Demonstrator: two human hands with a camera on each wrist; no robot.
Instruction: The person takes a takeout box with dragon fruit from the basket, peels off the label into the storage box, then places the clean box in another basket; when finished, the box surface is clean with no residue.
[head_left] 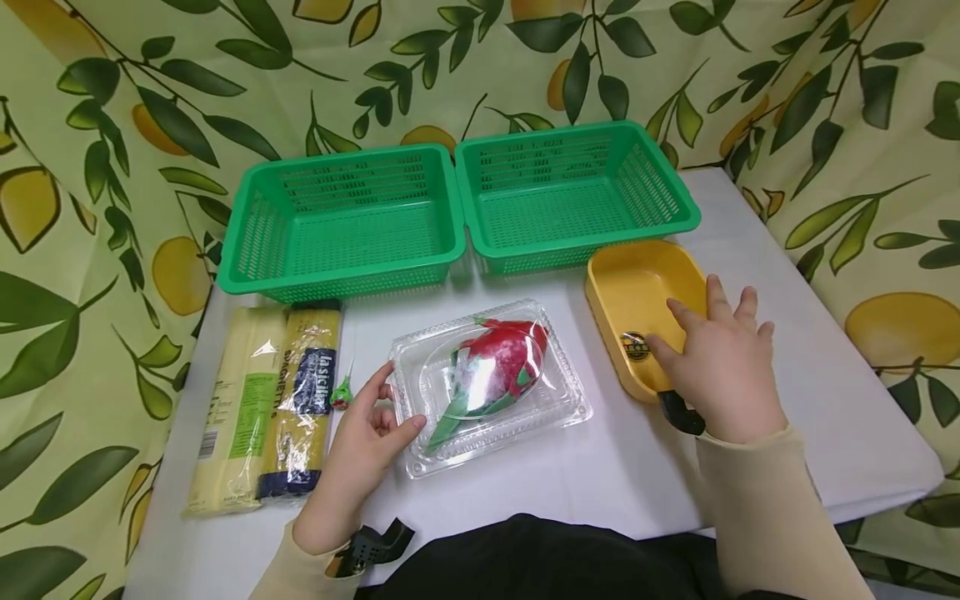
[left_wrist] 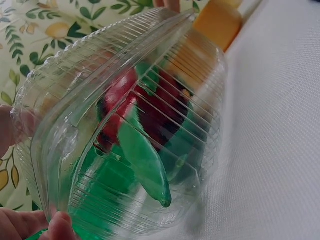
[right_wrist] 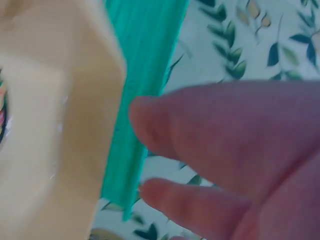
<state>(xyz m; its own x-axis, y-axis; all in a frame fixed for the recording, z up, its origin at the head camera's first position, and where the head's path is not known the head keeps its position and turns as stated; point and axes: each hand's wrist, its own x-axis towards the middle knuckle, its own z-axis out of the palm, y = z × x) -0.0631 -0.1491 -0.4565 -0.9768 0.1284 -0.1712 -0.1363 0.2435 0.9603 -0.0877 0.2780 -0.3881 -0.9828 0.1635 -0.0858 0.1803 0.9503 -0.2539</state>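
Note:
A clear plastic clamshell box [head_left: 566,400] with a red and green dragon fruit [head_left: 501,367] inside lies in the middle of the white table. My left hand [head_left: 365,446] grips its left edge between thumb and fingers; in the left wrist view the fingertips [left_wrist: 61,226] are on the rim. The lid appears closed over the fruit. To the right, my right hand [head_left: 723,367] hovers with spread fingers over the right side of a yellow tray [head_left: 637,283]. The right wrist view shows its fingers beside the tray wall [right_wrist: 95,100], holding nothing.
Two green baskets, the left one [head_left: 345,279] and the right one [head_left: 592,250], stand side by side at the back. Two packs of pasta, one pale [head_left: 232,417] and one with a dark label [head_left: 303,400], lie at left. A small green wrapped item [head_left: 342,392] is beside them.

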